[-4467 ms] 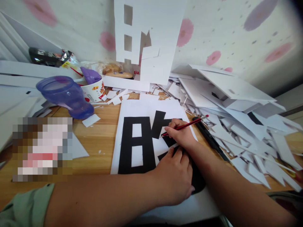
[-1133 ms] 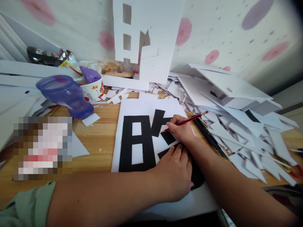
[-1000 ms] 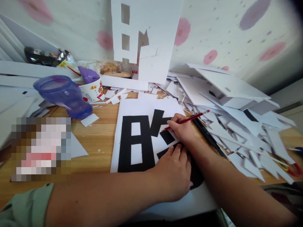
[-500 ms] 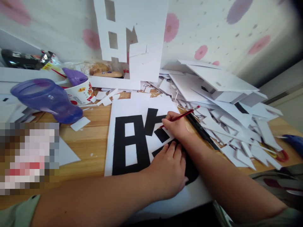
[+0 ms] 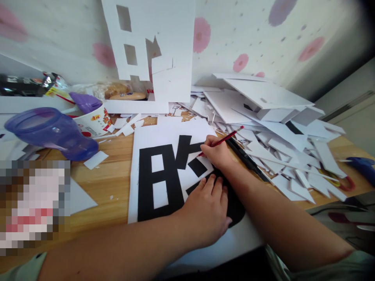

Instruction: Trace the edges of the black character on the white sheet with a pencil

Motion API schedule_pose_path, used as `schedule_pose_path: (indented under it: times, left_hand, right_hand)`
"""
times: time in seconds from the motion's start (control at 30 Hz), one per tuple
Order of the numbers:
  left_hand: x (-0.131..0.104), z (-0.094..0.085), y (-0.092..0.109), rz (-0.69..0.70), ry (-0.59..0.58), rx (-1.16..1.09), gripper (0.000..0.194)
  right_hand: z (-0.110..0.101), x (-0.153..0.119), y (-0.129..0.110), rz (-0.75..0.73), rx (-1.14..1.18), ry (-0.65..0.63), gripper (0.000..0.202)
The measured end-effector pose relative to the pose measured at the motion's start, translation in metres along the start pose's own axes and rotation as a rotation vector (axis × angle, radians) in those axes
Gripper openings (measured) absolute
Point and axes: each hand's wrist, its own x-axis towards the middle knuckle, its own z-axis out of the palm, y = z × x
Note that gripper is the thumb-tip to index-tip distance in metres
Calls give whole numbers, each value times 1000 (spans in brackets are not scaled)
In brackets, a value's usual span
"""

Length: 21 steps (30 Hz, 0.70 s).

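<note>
My right hand (image 5: 216, 151) grips a red and black pencil (image 5: 227, 136), its tip down at the edge of a black cut-out character (image 5: 143, 187). The character has rectangular openings and lies on a white sheet (image 5: 146, 132). My left hand (image 5: 206, 208) lies flat with fingers stretched out, pressing on the black cut-out's lower right part. That hand and its forearm hide some of the character and the sheet. The pencil's eraser end points up to the right.
White offcuts (image 5: 272, 156) pile up on the right beside a black pen-like tool (image 5: 246, 158). At left stand a purple translucent vessel (image 5: 52, 128) and a paper cup (image 5: 95, 121). A white board with cut-outs (image 5: 172, 39) leans at the wall.
The whole view has shifted slightly, so things appear a little further left. My right hand with the pencil and my left hand stay in nearly the same places on the cut-out.
</note>
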Motion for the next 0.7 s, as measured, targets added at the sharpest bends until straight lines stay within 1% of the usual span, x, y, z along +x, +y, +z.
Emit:
schedule_pose_path:
  times: [0.17,0.4,0.7]
  left_hand:
    - [0,2,1,0,4,0,64]
    - [-1,-3,0,1,-5,-13,60]
    - [0,-3,0,1,-3,6,60]
  right_hand:
    - [0,1,-1,12,-10,12,19]
    - [-2,0,1,-35,-53,24,21]
    - [-2,1,3,-47,-29,10,22]
